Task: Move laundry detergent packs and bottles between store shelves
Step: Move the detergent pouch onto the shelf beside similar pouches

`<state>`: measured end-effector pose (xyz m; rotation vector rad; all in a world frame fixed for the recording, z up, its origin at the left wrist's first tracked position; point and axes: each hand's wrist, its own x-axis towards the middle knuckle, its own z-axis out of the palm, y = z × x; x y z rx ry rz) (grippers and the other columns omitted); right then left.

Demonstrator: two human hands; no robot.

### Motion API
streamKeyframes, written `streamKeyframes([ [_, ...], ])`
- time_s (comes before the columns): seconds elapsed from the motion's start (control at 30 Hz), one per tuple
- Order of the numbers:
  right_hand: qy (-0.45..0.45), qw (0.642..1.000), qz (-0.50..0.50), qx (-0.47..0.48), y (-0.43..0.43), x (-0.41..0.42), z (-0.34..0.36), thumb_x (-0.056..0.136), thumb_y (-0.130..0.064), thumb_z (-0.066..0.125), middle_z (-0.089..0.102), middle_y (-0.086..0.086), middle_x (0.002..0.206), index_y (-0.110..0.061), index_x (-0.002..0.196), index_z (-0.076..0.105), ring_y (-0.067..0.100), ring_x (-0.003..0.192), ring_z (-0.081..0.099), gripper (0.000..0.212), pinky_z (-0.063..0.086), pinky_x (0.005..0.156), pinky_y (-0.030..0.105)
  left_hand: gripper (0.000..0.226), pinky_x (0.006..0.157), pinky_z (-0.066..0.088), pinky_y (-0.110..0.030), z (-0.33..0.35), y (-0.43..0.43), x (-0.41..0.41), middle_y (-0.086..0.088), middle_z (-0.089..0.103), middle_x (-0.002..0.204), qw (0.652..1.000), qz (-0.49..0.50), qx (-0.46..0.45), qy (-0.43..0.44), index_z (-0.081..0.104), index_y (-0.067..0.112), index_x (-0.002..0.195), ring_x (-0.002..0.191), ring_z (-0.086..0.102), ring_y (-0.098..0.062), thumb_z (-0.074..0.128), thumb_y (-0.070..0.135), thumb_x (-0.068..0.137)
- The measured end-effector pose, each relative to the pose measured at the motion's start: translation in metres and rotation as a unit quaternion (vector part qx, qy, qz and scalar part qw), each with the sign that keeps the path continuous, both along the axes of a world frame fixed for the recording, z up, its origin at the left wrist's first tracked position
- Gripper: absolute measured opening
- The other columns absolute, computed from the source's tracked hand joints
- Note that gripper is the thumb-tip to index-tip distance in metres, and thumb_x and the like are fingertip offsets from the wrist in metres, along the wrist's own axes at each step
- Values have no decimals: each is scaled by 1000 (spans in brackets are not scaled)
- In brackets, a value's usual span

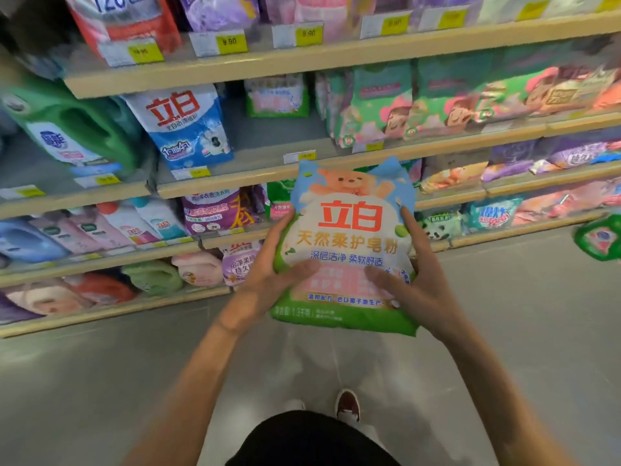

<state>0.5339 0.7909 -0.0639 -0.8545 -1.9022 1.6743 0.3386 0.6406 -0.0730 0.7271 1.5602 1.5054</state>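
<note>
We grip a bear-print detergent pack (346, 247) with left hand (268, 280) and right hand (416, 280). It's upright, before stocked shelves (302, 60).

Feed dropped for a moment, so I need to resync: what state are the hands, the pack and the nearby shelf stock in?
Bear pack: upright, held clear of the shelves, front facing the camera.
Left hand: grips the pack's left edge, thumb on its front.
Right hand: grips the pack's right edge, thumb on its front.
Green bottle: on its shelf, untouched.
Blue-and-white pack: standing on the shelf, untouched.
</note>
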Motion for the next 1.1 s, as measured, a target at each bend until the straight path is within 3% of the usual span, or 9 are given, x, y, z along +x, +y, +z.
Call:
streamKeyframes([
  [0.17,12,996,86,-12,38,-15,1,82,-4,76,53,-32,131,-38,154,25,0,109,66,95,58,72,21,87,107,49,-50,-12,11,11,-3,52,148,997,73,11,-35,37,32,151,133,55,-26,82,13,80],
  [0.33,0,992,126,-14,61,-44,-9,80,-6,78,56,-33,128,-39,152,28,0,110,65,94,59,76,23,87,106,49,-52,-15,20,-2,3,57,143,992,123,-21,-9,37,36,149,130,58,-22,83,21,77],
  [0.47,-6,991,134,-3,76,-76,-19,78,-14,81,53,-12,142,-39,153,28,3,112,65,95,60,81,30,84,99,55,-39,-18,30,-30,18,59,133,990,131,-48,16,37,46,145,123,61,-13,83,24,77],
  [0.57,-7,991,132,-11,87,-102,-27,79,-11,81,53,-10,143,-38,153,30,6,111,67,94,61,81,34,83,91,59,-33,-26,40,-54,2,60,135,989,135,-49,16,35,38,148,119,64,-18,78,8,84],
  [0.63,-6,991,131,-11,93,-119,-30,80,-8,80,56,-9,141,-39,153,30,8,110,68,94,61,79,33,85,93,59,-35,-31,49,-73,-3,60,135,990,131,-53,22,32,30,151,120,64,-19,77,5,83],
  [0.77,-12,991,133,-5,104,-159,-34,81,-4,78,56,-9,140,-38,153,29,8,108,69,94,60,73,28,92,96,58,-38,-35,62,-110,8,60,131,990,122,-61,28,31,26,154,116,65,-8,80,18,77],
  [0.87,-9,992,129,-4,111,-189,-34,82,-1,77,55,-6,140,-36,153,29,7,105,69,93,59,69,23,93,92,59,-35,-40,68,-140,4,59,135,993,102,-52,14,26,26,157,114,67,-9,79,8,82],
  [0.97,-3,993,115,3,116,-217,-37,82,2,76,55,-7,139,-35,153,30,6,105,69,92,58,71,21,102,101,55,-45,-44,74,-174,-4,46,149,996,64,-47,32,24,30,156,129,58,-19,85,9,77],
  [1.1,13,995,95,33,122,-245,-46,83,2,75,49,-10,143,-32,153,31,5,112,65,89,58,78,22,109,95,58,-36,-44,84,-210,0,41,152,999,17,-36,30,18,29,158,126,59,-9,82,-5,76],
])
